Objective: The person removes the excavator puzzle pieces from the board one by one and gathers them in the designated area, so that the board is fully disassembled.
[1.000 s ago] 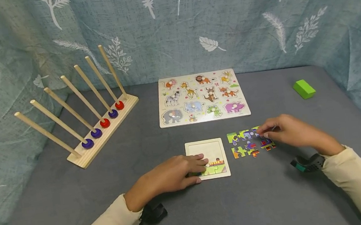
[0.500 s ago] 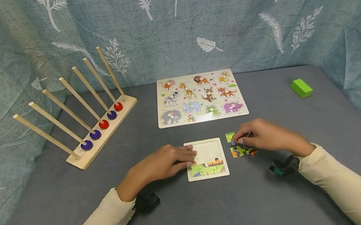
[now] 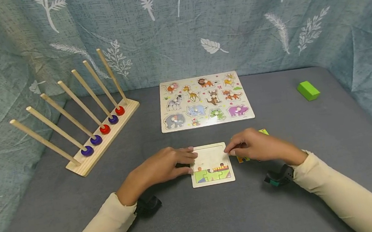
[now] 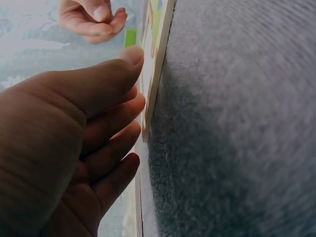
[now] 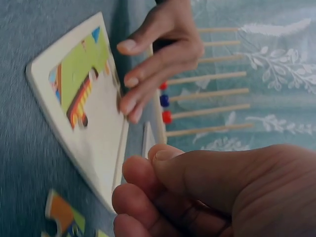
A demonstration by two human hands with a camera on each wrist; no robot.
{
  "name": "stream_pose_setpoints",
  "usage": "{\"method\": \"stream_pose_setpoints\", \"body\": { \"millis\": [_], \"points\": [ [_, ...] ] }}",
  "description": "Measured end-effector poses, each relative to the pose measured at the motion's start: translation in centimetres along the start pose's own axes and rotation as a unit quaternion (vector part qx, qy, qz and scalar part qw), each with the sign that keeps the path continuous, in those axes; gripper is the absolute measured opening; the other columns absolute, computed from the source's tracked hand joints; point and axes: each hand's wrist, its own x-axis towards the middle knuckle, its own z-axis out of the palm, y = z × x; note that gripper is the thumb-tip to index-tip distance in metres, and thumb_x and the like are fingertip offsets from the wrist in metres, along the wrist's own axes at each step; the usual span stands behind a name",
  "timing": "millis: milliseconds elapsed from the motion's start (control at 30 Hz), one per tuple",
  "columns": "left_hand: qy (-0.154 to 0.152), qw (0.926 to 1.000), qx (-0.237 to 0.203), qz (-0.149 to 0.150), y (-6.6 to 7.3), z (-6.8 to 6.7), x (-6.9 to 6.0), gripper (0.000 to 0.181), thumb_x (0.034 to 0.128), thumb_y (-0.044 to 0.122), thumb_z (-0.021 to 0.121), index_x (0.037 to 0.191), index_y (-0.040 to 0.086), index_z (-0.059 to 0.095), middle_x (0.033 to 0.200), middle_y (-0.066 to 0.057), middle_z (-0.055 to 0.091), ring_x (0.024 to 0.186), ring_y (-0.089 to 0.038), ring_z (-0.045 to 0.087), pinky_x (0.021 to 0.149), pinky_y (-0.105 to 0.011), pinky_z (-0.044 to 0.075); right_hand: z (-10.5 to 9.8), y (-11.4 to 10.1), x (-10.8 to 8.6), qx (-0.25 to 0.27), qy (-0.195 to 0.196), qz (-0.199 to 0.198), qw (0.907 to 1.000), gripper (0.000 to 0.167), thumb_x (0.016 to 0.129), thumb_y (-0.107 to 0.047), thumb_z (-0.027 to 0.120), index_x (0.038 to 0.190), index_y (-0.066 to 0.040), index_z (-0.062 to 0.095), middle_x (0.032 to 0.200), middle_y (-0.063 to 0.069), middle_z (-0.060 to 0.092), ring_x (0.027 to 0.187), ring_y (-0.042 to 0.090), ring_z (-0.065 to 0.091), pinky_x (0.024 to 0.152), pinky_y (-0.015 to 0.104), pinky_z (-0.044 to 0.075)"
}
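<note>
A small wooden puzzle tray (image 3: 210,146) lies on the table, with green pieces and part of a train picture along its near side. My left hand (image 3: 164,167) is at the tray's left edge, fingers loosely bent and holding nothing. Beside the tray's right edge is my right hand (image 3: 260,146), its thumb against the bent index finger. I see nothing between those fingertips in the right wrist view or the left wrist view. Loose jigsaw pieces (image 3: 243,159) lie partly hidden beneath the right hand; an orange and green jigsaw piece (image 5: 61,212) shows in the right wrist view.
Behind the tray lies an animal peg puzzle board (image 3: 187,127). A wooden stand (image 3: 90,162) with several upright pegs and red and blue beads is at the left. A green block (image 3: 308,90) sits at the back right. A patterned curtain (image 3: 165,50) hangs behind the table.
My right hand has moved left across the loose pieces to the tray's right edge. My left hand has drawn back from over the tray to its left edge.
</note>
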Motion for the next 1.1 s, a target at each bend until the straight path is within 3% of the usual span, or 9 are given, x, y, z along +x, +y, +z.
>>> {"method": "stream_pose_setpoints", "body": {
  "millis": [267,667,1100],
  "points": [
    [-0.011,0.9998,-0.014,0.000,0.1,0.2,0.1,0.041,0.0886,0.026,0.073,0.123,0.004,0.068,0.132,-0.005,0.060,0.128,-0.017,0.050,0.101,-0.038,0.043,1.2,-1.0,1.3,-0.006,-0.026,-0.028,0.9992,0.017,0.093,-0.001,0.062,0.105,-0.003,0.074,0.100,0.001,0.071,0.082,0.005,0.060,0.071,0.026,0.052],
    [-0.017,0.9997,-0.007,0.015,0.5,0.0,0.3,0.042,0.0871,0.029,0.074,0.120,0.003,0.070,0.131,-0.009,0.060,0.129,-0.022,0.048,0.098,-0.041,0.046,2.9,-2.0,2.6,-0.003,-0.028,-0.046,0.9986,0.020,0.094,-0.005,0.063,0.112,-0.002,0.072,0.102,0.002,0.070,0.079,0.004,0.058,0.070,0.026,0.051],
    [-0.003,0.9991,0.042,-0.005,0.9,0.4,0.1,0.051,0.0834,0.034,0.077,0.123,0.003,0.067,0.135,-0.008,0.058,0.133,-0.024,0.044,0.102,-0.045,0.042,3.9,-2.3,3.3,0.019,-0.039,-0.055,0.9976,0.018,0.093,-0.004,0.064,0.108,-0.001,0.073,0.102,0.003,0.071,0.085,0.003,0.060,0.074,0.024,0.052]
  ]
}}
